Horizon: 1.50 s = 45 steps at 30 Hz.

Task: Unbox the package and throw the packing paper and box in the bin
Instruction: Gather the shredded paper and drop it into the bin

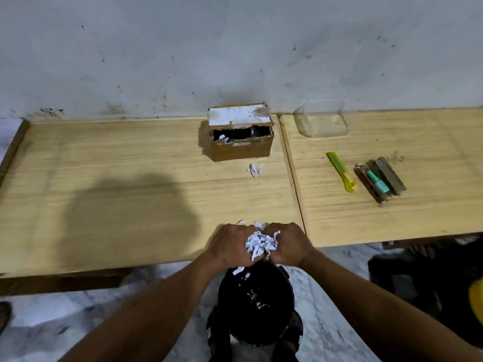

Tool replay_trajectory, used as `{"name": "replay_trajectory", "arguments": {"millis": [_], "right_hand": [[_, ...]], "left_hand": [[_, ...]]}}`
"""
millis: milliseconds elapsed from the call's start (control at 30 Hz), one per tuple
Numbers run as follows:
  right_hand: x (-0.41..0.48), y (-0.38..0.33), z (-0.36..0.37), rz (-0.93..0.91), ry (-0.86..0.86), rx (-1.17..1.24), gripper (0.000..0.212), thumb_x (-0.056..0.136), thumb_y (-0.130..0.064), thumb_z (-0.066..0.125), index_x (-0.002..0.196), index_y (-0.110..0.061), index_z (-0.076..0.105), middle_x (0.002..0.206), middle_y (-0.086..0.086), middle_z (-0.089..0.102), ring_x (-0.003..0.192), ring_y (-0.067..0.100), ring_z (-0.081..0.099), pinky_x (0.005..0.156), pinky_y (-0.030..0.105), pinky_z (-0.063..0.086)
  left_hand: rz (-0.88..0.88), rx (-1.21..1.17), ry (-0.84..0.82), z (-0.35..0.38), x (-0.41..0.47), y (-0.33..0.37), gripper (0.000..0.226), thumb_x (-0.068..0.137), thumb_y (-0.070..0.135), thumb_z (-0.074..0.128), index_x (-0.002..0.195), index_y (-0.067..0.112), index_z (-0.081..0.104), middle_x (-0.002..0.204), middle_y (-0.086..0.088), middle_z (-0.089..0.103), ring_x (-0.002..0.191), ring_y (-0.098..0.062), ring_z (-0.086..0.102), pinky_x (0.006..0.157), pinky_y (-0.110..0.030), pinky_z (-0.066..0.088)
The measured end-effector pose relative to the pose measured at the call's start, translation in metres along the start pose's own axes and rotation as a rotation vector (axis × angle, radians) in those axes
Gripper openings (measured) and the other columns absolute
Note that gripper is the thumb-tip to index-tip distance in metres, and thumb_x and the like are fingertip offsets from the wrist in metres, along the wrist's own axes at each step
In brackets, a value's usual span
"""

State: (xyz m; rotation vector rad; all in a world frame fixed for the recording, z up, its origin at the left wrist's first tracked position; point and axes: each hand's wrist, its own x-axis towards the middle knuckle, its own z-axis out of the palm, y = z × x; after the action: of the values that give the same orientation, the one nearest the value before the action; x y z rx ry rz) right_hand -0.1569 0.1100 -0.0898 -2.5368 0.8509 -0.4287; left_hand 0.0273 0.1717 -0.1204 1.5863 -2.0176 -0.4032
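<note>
My left hand (230, 244) and my right hand (290, 244) are cupped together around a wad of white shredded packing paper (260, 244) at the table's front edge. Directly below them on the floor stands a black bin (257, 304) with a few white shreds inside. A brown cardboard box (240, 134) with a white label sits open against the wall at the back of the table; dark contents and some shreds show inside. A few loose shreds (254, 170) lie on the table in front of the box.
A clear plastic container (322, 121) stands at the back right. A yellow-green utility knife (341, 171) and a small opened pack with a teal item (380, 178) lie on the right table (418, 218). A seam separates the two wooden tables.
</note>
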Motion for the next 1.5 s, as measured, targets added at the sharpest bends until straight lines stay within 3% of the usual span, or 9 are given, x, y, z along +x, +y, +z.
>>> {"name": "replay_trajectory", "arguments": {"millis": [200, 367, 700, 800, 900, 1000, 1100, 1267, 1500], "right_hand": [[-0.081, -0.032, 0.013, -0.01, 0.017, 0.104, 0.018, 0.066, -0.02, 0.054, 0.077, -0.034, 0.05, 0.058, -0.006, 0.059, 0.055, 0.011, 0.056, 0.047, 0.022, 0.034], [-0.14, -0.024, 0.06, 0.319, -0.064, 0.288, 0.031, 0.06, -0.018, 0.051, 0.064, -0.036, 0.025, 0.052, -0.003, 0.047, 0.048, 0.011, 0.045, 0.051, 0.019, 0.025], [-0.145, 0.004, 0.122, 1.152, -0.332, 0.488, 0.01, 0.071, -0.034, 0.068, 0.074, -0.024, 0.067, 0.074, -0.007, 0.067, 0.076, 0.015, 0.067, 0.064, 0.026, 0.055], [-0.14, 0.015, 0.138, 1.289, -0.363, 0.493, 0.022, 0.074, -0.034, 0.067, 0.089, -0.017, 0.066, 0.081, -0.001, 0.065, 0.075, 0.017, 0.062, 0.069, 0.029, 0.054], [-0.141, 0.025, 0.15, 1.423, -0.399, 0.504, 0.046, 0.066, -0.045, 0.07, 0.1, -0.014, 0.063, 0.094, 0.003, 0.068, 0.086, 0.022, 0.067, 0.073, 0.033, 0.057], [-0.15, 0.037, 0.162, 1.471, -0.408, 0.567, 0.075, 0.053, -0.049, 0.075, 0.119, -0.017, 0.063, 0.099, 0.004, 0.071, 0.086, 0.022, 0.07, 0.078, 0.038, 0.061], [-0.149, 0.039, 0.161, 1.434, -0.427, 0.556, 0.092, 0.05, -0.048, 0.08, 0.134, -0.021, 0.054, 0.114, 0.007, 0.069, 0.097, 0.025, 0.068, 0.08, 0.035, 0.058], [-0.15, 0.041, 0.17, 1.426, -0.468, 0.57, 0.074, 0.071, -0.039, 0.081, 0.135, -0.013, 0.054, 0.133, 0.009, 0.059, 0.117, 0.026, 0.058, 0.078, 0.026, 0.042], [-0.151, 0.03, 0.154, 1.34, -0.522, 0.474, 0.045, 0.075, -0.042, 0.073, 0.11, -0.015, 0.066, 0.105, 0.007, 0.066, 0.084, 0.018, 0.055, 0.072, 0.029, 0.047]], "left_hand": [[-0.079, -0.172, -0.015, 0.027, -0.071, 0.054, 0.025, 0.065, 0.037, 0.074, 0.076, 0.023, 0.056, 0.066, 0.004, 0.064, 0.059, -0.016, 0.061, 0.054, -0.024, 0.045], [-0.429, -0.245, -0.159, 0.079, -0.12, 0.067, 0.03, 0.067, 0.047, 0.068, 0.069, 0.019, 0.056, 0.066, 0.004, 0.067, 0.062, -0.018, 0.065, 0.054, -0.033, 0.052], [-1.289, -0.539, -0.267, 0.147, -0.107, 0.059, 0.065, 0.055, 0.055, 0.068, 0.108, 0.018, 0.072, 0.102, -0.004, 0.075, 0.097, -0.023, 0.07, 0.085, -0.032, 0.056], [-1.444, -0.578, -0.261, 0.158, -0.099, 0.055, 0.051, 0.073, 0.043, 0.074, 0.115, 0.015, 0.07, 0.111, -0.009, 0.073, 0.101, -0.026, 0.068, 0.084, -0.028, 0.054], [-1.629, -0.652, -0.283, 0.168, -0.1, 0.053, 0.078, 0.072, 0.049, 0.079, 0.134, 0.008, 0.054, 0.115, -0.013, 0.069, 0.103, -0.028, 0.068, 0.08, -0.028, 0.054], [-1.685, -0.731, -0.214, 0.187, -0.111, 0.039, 0.123, 0.036, 0.072, 0.084, 0.139, 0.012, 0.052, 0.135, -0.01, 0.06, 0.116, -0.03, 0.062, 0.094, -0.037, 0.054], [-1.691, -0.76, -0.235, 0.251, -0.147, -0.002, 0.125, 0.016, 0.083, 0.082, 0.125, 0.022, 0.064, 0.128, -0.002, 0.065, 0.107, -0.026, 0.067, 0.089, -0.044, 0.057], [-1.637, -0.699, -0.302, 0.205, -0.119, 0.025, 0.127, 0.035, 0.085, 0.074, 0.143, 0.023, 0.048, 0.143, -0.006, 0.053, 0.125, -0.03, 0.054, 0.099, -0.041, 0.05], [-1.525, -0.556, -0.486, 0.193, -0.115, 0.019, 0.09, 0.071, 0.075, 0.058, 0.138, 0.016, 0.054, 0.14, -0.012, 0.056, 0.124, -0.032, 0.055, 0.104, -0.039, 0.045]]}}
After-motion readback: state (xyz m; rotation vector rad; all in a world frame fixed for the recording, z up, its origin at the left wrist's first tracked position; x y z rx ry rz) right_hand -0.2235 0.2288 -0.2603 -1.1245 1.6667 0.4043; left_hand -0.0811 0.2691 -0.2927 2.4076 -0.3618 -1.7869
